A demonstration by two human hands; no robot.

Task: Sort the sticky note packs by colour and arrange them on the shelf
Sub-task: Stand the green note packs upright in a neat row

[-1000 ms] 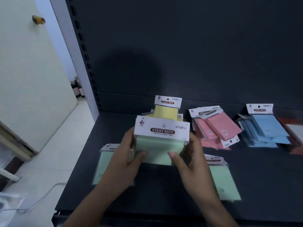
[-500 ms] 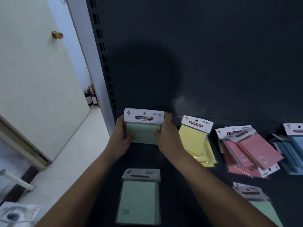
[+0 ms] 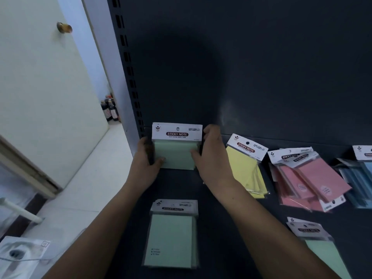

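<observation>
**Holding a green stack upright in the shelf's back left corner**

Both hands grip a green stack (image 3: 175,156) of sticky note packs, stood on its lower edge at the back left of the dark shelf (image 3: 221,222). The white "STICKY NOTE" header cards face the camera. The left hand (image 3: 146,161) wraps the stack's left side, with its thumb (image 3: 159,161) curled across the front of the green sheets. The right hand (image 3: 211,158) clasps the right side, its thumb (image 3: 195,155) pressed on the front and its fingers curled round the back edge. The stack stands close to the back panel (image 3: 261,67), just beside the slotted upright (image 3: 128,67); whether it touches the panel cannot be told.

To the right along the back, the yellow packs (image 3: 243,170) lean in a loose fan. Next come the pink packs (image 3: 310,178) in an untidy pile, then the blue packs (image 3: 360,178), cut off by the frame edge.

Nearer the front, between the forearms, a second green pile (image 3: 171,238) lies flat. More green packs (image 3: 314,240) lie at the front right, partly hidden by the right forearm.

Left of the shelf stands a pale door (image 3: 40,97) with a brass knob (image 3: 64,27). Dark bottles (image 3: 110,109) sit on the light floor (image 3: 90,188) beyond it.
</observation>
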